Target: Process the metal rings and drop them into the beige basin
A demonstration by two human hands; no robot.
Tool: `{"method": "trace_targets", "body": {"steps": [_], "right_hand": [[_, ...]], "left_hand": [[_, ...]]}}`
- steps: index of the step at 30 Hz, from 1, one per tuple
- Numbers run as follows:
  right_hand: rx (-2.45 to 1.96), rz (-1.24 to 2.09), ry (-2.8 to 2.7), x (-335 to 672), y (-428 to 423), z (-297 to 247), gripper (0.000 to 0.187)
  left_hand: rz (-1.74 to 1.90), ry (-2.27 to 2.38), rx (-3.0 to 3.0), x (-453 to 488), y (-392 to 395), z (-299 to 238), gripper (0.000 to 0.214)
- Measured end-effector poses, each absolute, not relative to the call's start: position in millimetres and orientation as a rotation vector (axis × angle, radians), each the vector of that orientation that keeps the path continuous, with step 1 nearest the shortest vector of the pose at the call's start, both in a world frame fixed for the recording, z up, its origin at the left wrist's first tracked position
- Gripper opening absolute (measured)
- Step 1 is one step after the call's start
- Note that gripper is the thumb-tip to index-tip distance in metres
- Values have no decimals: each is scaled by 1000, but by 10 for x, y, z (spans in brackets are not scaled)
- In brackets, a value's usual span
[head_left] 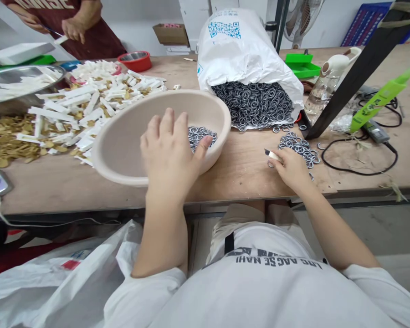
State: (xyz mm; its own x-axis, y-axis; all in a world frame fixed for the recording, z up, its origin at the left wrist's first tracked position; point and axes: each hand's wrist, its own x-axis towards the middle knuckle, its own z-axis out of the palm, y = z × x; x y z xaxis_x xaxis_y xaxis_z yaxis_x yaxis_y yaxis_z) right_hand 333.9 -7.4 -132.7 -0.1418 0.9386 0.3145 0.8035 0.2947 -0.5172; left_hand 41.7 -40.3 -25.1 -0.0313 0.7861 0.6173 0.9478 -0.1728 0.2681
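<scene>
My left hand (171, 157) is over the near side of a beige plastic bowl (114, 141), its fingers spread and no object visible in it. Inside the bowl, partly behind that hand, lie many small grey metal rings (198, 135). To the right, my right hand (294, 171) grips a short white tool with a dark slanted tip (274, 156), which points left. Under and beyond this hand a loose pile of the same rings (302, 148) spreads on the wooden table (239, 171). Behind, a white sack (241, 54) lies with its mouth towards me, full of rings.
White strips (78, 100) and tan pieces (12, 136) are heaped at left, beside a steel bowl (59, 79). A dark post (351, 68), cable (358, 174) and green-yellow tool (379, 102) stand right. Across the table a co-worker's hands (73, 29) hold a strip.
</scene>
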Motion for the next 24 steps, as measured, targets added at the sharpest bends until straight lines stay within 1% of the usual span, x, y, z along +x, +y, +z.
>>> {"method": "trace_targets", "body": {"steps": [2, 4, 6, 8, 11, 14, 20, 24], "right_hand": [[-1353, 626, -1724, 3353, -125, -1299, 35], [-1178, 971, -1417, 3343, -184, -1242, 42], [-1051, 1200, -1190, 3316, -244, -1165, 43], [-969, 1297, -1097, 3291, -304, -1090, 42], [-920, 1253, -1121, 3279, -375, -1032, 40], [-907, 1103, -1181, 3284, -406, -1058, 36], [-943, 1040, -1200, 3236, -391, -1175, 42], [-996, 1046, -1276, 3264, -346, -1199, 40]], "left_hand": [[-1088, -1669, -2138, 664, -474, -367, 38], [-1061, -1522, -2383, 969, -496, -548, 29], [-841, -1477, -2624, 1271, -432, -770, 33], [-590, -1488, -2747, 1523, -303, -996, 34], [-346, -1421, -2830, 1758, -111, -1261, 36], [-285, -1386, -2849, 1821, -36, -1400, 31], [-533, -1543, -2892, 1723, -24, -1441, 17], [-841, -1650, -3011, 1642, 0, -1412, 11]]}}
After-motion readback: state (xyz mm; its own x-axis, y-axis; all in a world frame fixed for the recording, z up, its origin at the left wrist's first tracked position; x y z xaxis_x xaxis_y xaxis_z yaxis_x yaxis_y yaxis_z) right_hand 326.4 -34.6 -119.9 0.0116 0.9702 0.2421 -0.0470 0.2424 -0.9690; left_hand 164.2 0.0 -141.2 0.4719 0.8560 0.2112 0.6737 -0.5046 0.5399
